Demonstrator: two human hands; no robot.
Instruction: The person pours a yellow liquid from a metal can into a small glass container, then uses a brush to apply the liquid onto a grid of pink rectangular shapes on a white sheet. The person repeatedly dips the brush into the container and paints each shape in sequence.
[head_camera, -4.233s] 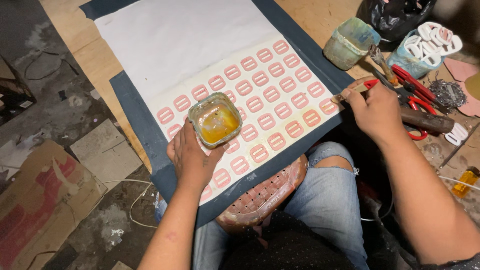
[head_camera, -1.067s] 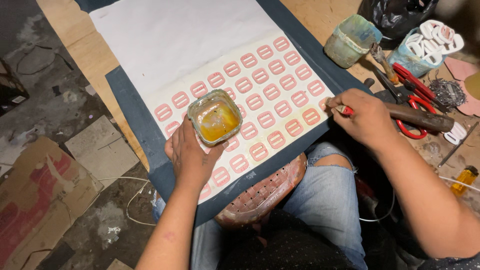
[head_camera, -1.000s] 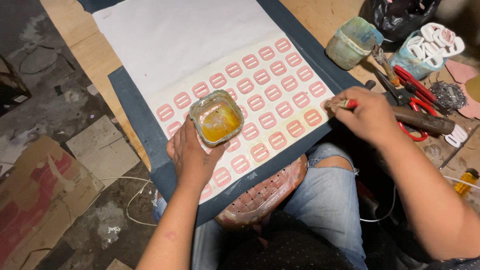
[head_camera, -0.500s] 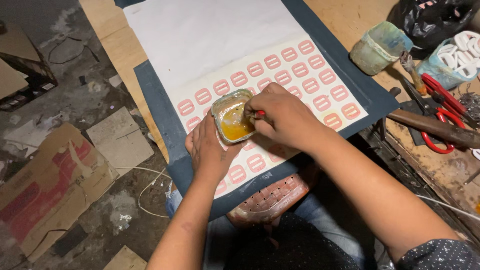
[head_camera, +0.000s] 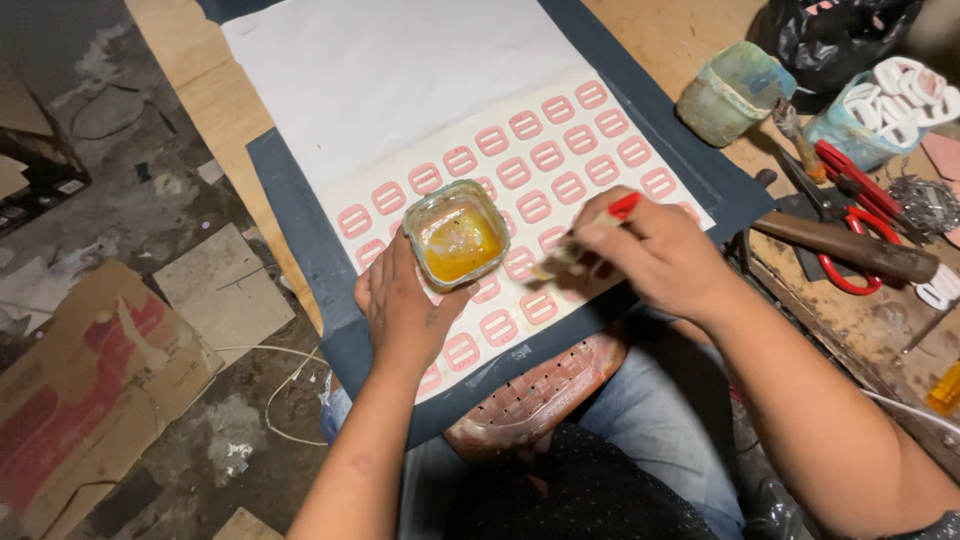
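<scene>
Left hand (head_camera: 405, 305) cups glue jar (head_camera: 457, 233), steadying it; right hand (head_camera: 650, 250) fingers pinch brush (head_camera: 585, 235) over pink buckles (head_camera: 560, 150).

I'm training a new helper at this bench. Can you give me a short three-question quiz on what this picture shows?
1. True or false: the left hand holds the small glass jar of amber liquid above the white sheet of pink buckle-shaped pieces.
2. What does the right hand grip? A) the red-handled scissors B) a small red-handled brush C) the wooden-handled hammer
3. Fill in: the white sheet lies on a dark ___ board.

Key: 1 true; 2 B; 3 blue-grey.
</scene>
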